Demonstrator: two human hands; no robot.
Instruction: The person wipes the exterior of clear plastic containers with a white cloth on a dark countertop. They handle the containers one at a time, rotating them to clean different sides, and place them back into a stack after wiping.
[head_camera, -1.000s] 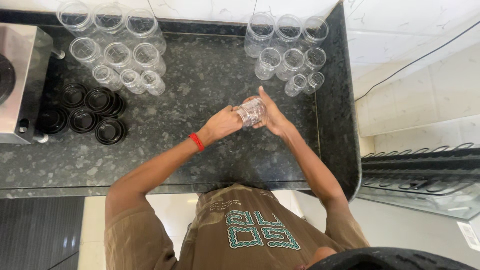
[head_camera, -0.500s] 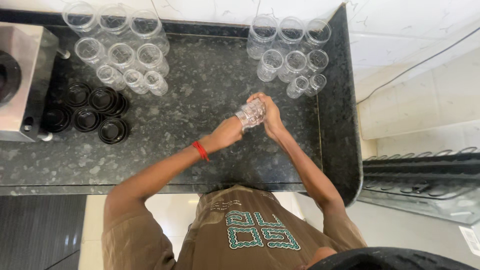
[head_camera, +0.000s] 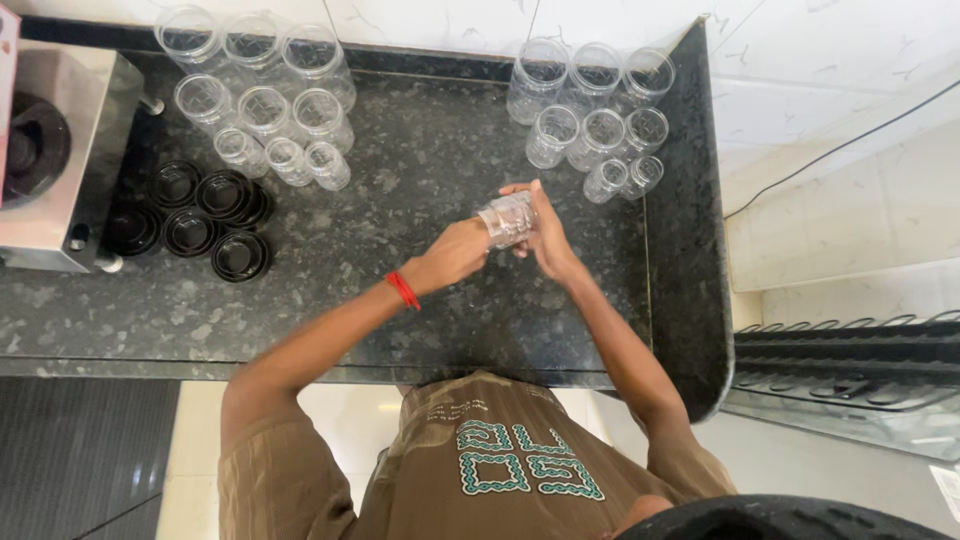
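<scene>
Item: small clear ribbed plastic jar (head_camera: 507, 218), held above the middle of the black speckled stone table (head_camera: 420, 250). Since half a second ago your hands and the jar have hardly shifted; only your fingers have re-seated, so the handling continues in place.

Your left hand (head_camera: 455, 255), red thread band (head_camera: 403, 290) at the wrist, closes on the jar's 8 o'clock end. Your right hand (head_camera: 545, 232) cups its 3 o'clock side, fingers wrapped over.

Orientation: the jar lies tilted, long axis roughly 8 to 2 o'clock; which end is the mouth cannot be told.

At 1 o'clock: cluster of clear empty jars (head_camera: 595, 115). At 10 o'clock: second cluster of clear jars (head_camera: 265, 100). At 9 o'clock: round black lids (head_camera: 205, 215), beside a steel machine (head_camera: 55, 165).
</scene>
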